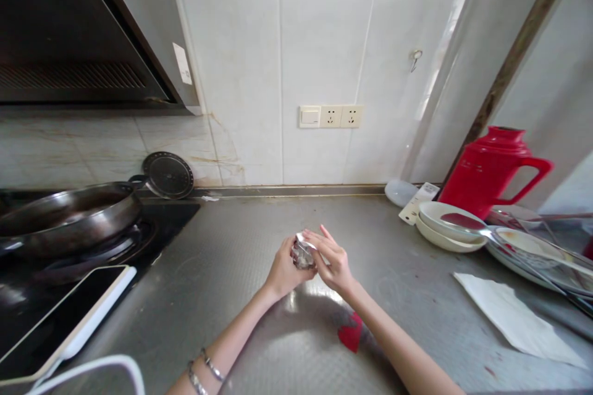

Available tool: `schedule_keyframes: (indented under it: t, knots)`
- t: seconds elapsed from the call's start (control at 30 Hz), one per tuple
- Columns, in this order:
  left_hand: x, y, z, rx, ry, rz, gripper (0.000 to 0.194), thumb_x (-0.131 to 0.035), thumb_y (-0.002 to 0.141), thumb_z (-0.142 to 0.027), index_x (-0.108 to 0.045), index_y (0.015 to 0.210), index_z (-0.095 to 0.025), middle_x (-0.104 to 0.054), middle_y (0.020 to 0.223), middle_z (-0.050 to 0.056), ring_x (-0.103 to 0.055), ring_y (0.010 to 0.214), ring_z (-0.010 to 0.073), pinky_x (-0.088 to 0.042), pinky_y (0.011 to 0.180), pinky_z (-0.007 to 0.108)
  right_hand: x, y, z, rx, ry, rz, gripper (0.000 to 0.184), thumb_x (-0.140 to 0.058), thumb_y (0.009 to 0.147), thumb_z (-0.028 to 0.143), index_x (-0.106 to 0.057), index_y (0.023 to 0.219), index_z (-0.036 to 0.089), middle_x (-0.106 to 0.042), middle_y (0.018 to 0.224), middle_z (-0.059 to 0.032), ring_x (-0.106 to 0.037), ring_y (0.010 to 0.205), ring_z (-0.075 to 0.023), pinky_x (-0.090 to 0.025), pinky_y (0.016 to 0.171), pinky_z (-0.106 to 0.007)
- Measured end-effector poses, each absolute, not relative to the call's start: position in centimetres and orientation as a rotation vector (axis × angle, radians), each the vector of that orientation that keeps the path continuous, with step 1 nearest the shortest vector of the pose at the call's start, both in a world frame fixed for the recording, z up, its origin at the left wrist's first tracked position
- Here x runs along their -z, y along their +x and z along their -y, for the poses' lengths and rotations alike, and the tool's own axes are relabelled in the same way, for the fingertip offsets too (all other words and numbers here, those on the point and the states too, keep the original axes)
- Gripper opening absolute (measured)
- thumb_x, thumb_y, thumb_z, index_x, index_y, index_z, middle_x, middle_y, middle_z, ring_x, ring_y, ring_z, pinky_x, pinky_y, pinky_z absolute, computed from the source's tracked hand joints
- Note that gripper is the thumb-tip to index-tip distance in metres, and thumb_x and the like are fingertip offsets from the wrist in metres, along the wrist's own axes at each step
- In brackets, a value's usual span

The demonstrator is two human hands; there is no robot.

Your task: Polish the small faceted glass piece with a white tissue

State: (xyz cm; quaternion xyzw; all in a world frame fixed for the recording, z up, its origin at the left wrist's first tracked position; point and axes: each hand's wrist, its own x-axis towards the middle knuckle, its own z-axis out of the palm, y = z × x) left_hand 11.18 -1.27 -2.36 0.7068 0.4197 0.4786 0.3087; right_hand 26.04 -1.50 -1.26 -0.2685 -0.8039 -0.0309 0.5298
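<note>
Over the middle of the steel counter, my left hand (pixel 281 268) is wrapped round a small, clear, faceted piece that looks like a glass (pixel 303 255). My right hand (pixel 337 264) reaches over it from the other side, fingers bent against its top. Under those fingertips shows a bit of white material (pixel 301 237), like tissue. The fingers hide much of the glass, and the inside cannot be made out clearly.
At left, a steel pan (pixel 99 222) stands on the black stove beside a phone-like device (pixel 69 321) with a white cable. Along the right are a red thermos jug (pixel 486 173), stacked bowls (pixel 445 231), plates and a white paper napkin (pixel 514 315). A red patch (pixel 351 333) shows beneath my right forearm.
</note>
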Motion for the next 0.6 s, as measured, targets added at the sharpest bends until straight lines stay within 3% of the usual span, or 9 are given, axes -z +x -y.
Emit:
schedule_keyframes:
  t: [0.27, 0.47, 0.6]
  knots:
    - [2.40, 10.69, 0.77, -1.300, 1.879, -1.118, 0.038, -0.074, 0.059, -0.024, -0.054, 0.091, -0.017, -0.062, 0.088, 0.003, -0.057, 0.079, 0.0173, -0.044, 0.071, 0.028, 1.52, 25.71, 1.84, 0.130, -0.525, 2.033, 0.043, -0.042, 0.085, 0.009, -0.054, 0.124, 0.022, -0.064, 0.120, -0.0106, -0.056, 0.118, -0.0228, -0.035, 0.106, -0.052]
    - [2.08, 10.66, 0.85, -1.293, 1.866, -1.205, 0.050, -0.076, 0.055, -0.021, -0.057, 0.101, -0.017, -0.062, 0.091, 0.003, -0.057, 0.081, 0.0181, -0.044, 0.072, 0.028, 1.53, 26.05, 1.16, 0.023, -0.698, 1.863, 0.040, -0.043, 0.088, 0.011, -0.056, 0.123, 0.026, -0.067, 0.114, -0.0083, -0.063, 0.107, -0.0221, -0.035, 0.106, -0.054]
    - [2.24, 10.46, 0.64, -1.326, 1.856, -1.201, 0.046, -0.076, 0.058, -0.022, -0.057, 0.100, -0.019, -0.063, 0.093, 0.004, -0.059, 0.085, 0.0194, -0.045, 0.075, 0.029, 1.61, 25.98, 1.57, 0.085, -0.604, 1.944, 0.044, -0.044, 0.086, 0.008, -0.054, 0.125, 0.025, -0.066, 0.116, -0.0090, -0.059, 0.114, -0.0222, -0.034, 0.107, -0.054]
